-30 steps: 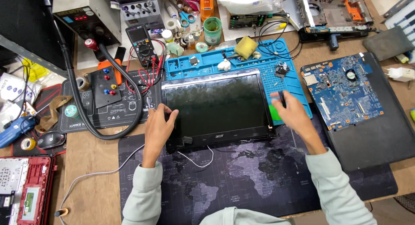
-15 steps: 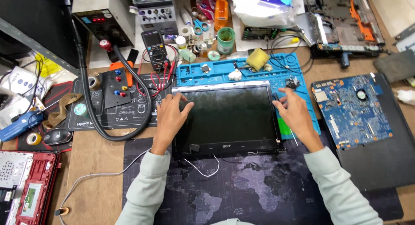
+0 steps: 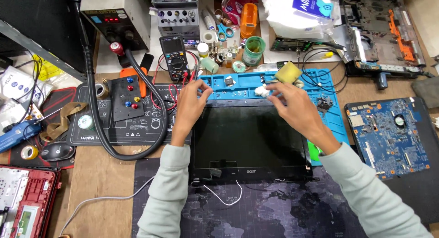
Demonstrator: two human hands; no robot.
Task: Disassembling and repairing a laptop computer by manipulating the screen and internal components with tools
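Black laptop screen panel lying flat on a crowded repair bench, both hands at its far edge.

Nearest the viewer, a dark desk mat with a world-map print lies under the panel's hinge edge, and a thin white cable curls there. The screen panel sits mid-bench, glass up. The left hand grips the far left corner, fingers curled over the top edge; the right hand pinches the far edge right of centre. The hands are apart. Just beyond the edge lies a blue silicone work mat holding small parts and a yellow sponge. A blue circuit board crowds the right, a black hose the left. Farther back stand a multimeter and a white bag; little open room remains.
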